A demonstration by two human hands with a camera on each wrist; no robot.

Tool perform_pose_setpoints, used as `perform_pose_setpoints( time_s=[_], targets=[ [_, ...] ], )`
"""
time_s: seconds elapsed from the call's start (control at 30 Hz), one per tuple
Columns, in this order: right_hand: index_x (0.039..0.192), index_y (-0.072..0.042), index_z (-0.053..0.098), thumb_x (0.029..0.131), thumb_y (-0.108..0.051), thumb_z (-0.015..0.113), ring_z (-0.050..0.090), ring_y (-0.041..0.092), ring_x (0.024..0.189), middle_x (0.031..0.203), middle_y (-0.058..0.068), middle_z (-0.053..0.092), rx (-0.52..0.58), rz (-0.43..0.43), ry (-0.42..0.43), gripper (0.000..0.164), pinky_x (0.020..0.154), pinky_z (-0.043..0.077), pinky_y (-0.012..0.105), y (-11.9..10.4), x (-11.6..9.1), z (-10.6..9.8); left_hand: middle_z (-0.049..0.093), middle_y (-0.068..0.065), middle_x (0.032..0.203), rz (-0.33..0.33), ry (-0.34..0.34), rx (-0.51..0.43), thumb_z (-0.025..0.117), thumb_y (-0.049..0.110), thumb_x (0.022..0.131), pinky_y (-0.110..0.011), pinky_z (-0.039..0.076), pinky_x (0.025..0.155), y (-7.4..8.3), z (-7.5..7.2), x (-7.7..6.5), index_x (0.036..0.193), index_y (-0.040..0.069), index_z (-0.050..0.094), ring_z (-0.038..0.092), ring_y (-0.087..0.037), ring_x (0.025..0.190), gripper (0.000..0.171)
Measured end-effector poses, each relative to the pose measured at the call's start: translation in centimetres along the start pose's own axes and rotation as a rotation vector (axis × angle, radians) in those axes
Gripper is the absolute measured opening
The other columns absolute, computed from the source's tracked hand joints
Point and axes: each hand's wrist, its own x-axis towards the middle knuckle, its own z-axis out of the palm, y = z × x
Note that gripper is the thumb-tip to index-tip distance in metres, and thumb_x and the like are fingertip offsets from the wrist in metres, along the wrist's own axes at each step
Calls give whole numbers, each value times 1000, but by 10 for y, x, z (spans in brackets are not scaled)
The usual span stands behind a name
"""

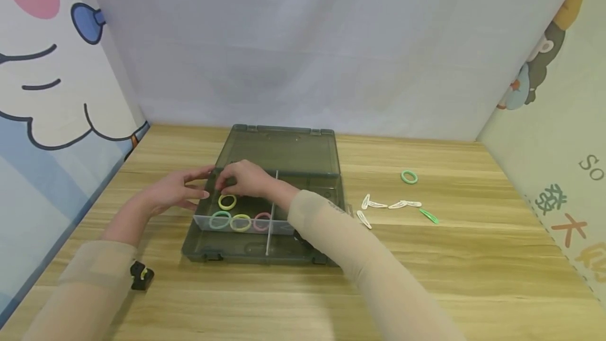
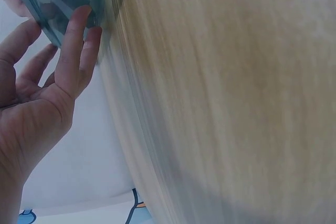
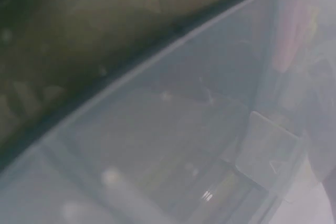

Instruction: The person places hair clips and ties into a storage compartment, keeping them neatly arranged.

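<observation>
A dark see-through plastic box [image 1: 222,249] lies on the table with its lid [image 1: 284,149] folded back. My right hand [image 1: 246,179] reaches into the back left compartment, fingers bent downward. Its fingertips are at the far edge of a yellow hair tie [image 1: 227,209]; whether they pinch it is unclear. Along the clear lengthwise divider are a green hair tie [image 1: 220,227], another yellow hair tie [image 1: 241,230] and a pink hair tie [image 1: 262,229]. My left hand [image 1: 172,192] is at the box's left side, fingers spread and loosely bent. The right wrist view is hazy and shows no fingers.
Right of the box lie several white snap hair clips [image 1: 363,219], a green snap clip [image 1: 429,217] and a loose green hair tie [image 1: 409,181]. A white crosswise divider [image 1: 269,236] splits the box. Printed cloth walls surround the wooden table [image 1: 473,278].
</observation>
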Motion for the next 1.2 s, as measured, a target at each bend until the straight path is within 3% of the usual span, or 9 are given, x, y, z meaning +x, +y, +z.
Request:
perform_pose_setpoints(
  time_s=[0.33,0.5,0.83,1.2],
  targets=[
    [106,-14,72,88,-21,68,60,1,86,104,-6,68,129,-35,-20,19,70,47,12,-5,-14,-20,1,-24,156,10,-13,-3,56,11,95,-46,53,87,4,1,-2,153,11,9,19,-48,137,75],
    [108,-14,71,88,-21,68,61,8,75,104,-5,68,180,-52,-25,21,64,49,15,-5,-23,-34,2,-24,156,0,-13,3,56,11,95,-46,53,87,5,2,-1,153,12,9,20,-48,137,75],
    [108,-13,70,89,-22,67,48,13,57,103,-3,68,204,-97,-20,22,58,41,20,-8,-51,-61,3,-24,156,16,-7,18,56,10,94,-46,53,87,2,1,0,153,12,10,22,-49,136,75],
    [105,-16,71,90,-21,66,55,8,65,97,-7,68,208,-120,5,17,60,44,21,-5,-91,-93,11,-27,154,65,33,102,56,10,94,-45,54,85,-3,3,3,153,10,13,32,-50,131,73]
  ],
)
